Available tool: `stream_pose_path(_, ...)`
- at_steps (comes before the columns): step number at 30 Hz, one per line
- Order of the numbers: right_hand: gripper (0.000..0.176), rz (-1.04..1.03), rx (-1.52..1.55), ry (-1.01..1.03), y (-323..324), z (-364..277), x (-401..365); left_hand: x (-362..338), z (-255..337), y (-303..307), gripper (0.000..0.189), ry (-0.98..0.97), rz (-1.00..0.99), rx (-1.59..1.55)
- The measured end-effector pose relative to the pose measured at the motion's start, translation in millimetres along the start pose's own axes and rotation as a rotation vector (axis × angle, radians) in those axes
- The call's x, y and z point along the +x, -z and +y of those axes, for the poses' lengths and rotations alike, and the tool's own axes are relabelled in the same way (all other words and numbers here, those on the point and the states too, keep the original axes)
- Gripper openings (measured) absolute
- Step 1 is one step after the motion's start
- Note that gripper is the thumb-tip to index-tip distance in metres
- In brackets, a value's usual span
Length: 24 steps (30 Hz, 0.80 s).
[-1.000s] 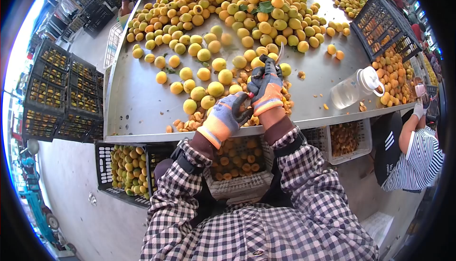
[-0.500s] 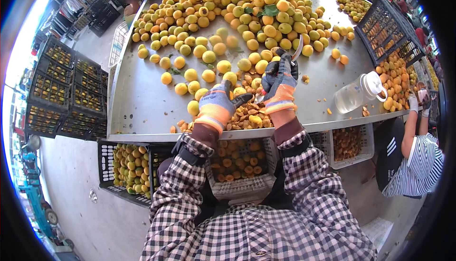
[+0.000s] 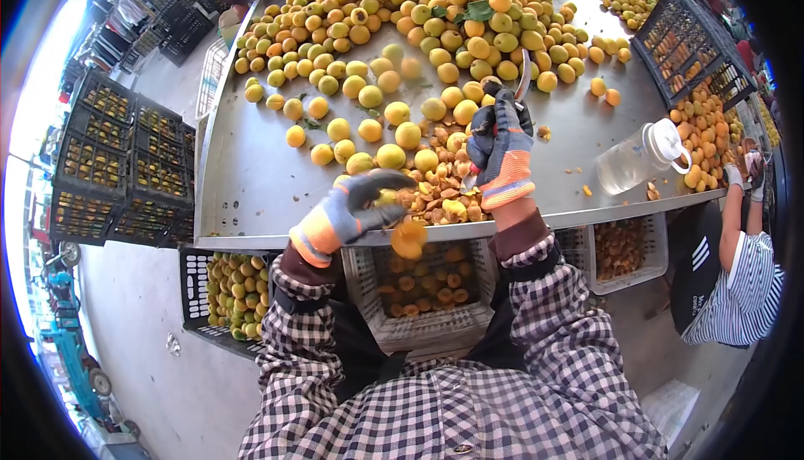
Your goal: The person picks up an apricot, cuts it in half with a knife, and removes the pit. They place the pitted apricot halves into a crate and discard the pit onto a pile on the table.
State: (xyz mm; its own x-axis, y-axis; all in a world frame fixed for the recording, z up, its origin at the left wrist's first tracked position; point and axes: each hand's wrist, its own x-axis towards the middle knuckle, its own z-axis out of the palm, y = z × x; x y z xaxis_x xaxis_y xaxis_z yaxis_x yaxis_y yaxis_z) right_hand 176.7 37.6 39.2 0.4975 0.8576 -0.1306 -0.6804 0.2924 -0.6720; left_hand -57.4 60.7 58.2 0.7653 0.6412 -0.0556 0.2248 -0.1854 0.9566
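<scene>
My left hand, in an orange and grey glove with dark fingers, is at the table's front edge with its fingers apart. Just off its fingertips, an orange fruit piece hangs blurred in the air above a crate of cut fruit. My right hand, gloved alike, is wrapped round a knife whose curved blade points up. Between the hands lies a heap of fruit scraps. Whole yellow-green fruits lie loose just beyond.
A large fruit pile covers the back of the metal table. A water jug lies tilted at right, near a tipped black crate. A co-worker's striped sleeve is at far right. Stacked crates stand left; a scrap crate sits below.
My left hand has moved left and toward me, its fingers opening. A fruit piece now appears in the air over the crate. My right hand has barely shifted.
</scene>
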Motion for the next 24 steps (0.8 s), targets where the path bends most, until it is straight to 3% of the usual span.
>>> stream_pose_path(1, 0.018, -0.010, -0.009, 0.007, 1, 0, -1, -2, -11, 12, 0.039, 0.077, 0.117, 0.027)
stream_pose_path(3, 0.021, -0.029, -0.012, 0.011, 2, 3, -3, 2, -52, 36, 0.043, 0.128, 0.409, 0.378)
stream_pose_path(4, 0.023, -0.021, -0.015, -0.005, 1, 4, -3, 6, -67, 38, 0.043, 0.130, 0.411, 0.381)
stream_pose_path(7, 0.020, -0.025, -0.009, -0.027, 1, 10, -1, 17, -74, 31, 0.043, 0.265, 0.382, 0.920)
stream_pose_path(14, 0.018, -0.035, 0.000, -0.078, 6, 18, -1, 34, -106, 40, 0.047, 0.279, 0.342, 0.903)
stream_pose_path(20, 0.018, 0.002, -0.058, -0.117, -1, 12, -7, 39, -98, 29, 0.045, 0.259, 0.390, 0.904)
stream_pose_path(22, 0.020, -0.032, -0.149, -0.177, -3, 13, -7, 39, -106, 31, 0.044, 0.235, 0.432, 0.865)
stream_pose_path(24, 0.020, -0.239, -0.233, -0.252, 1, 7, -13, 33, -112, 36, 0.039, 0.095, 0.502, 0.594)
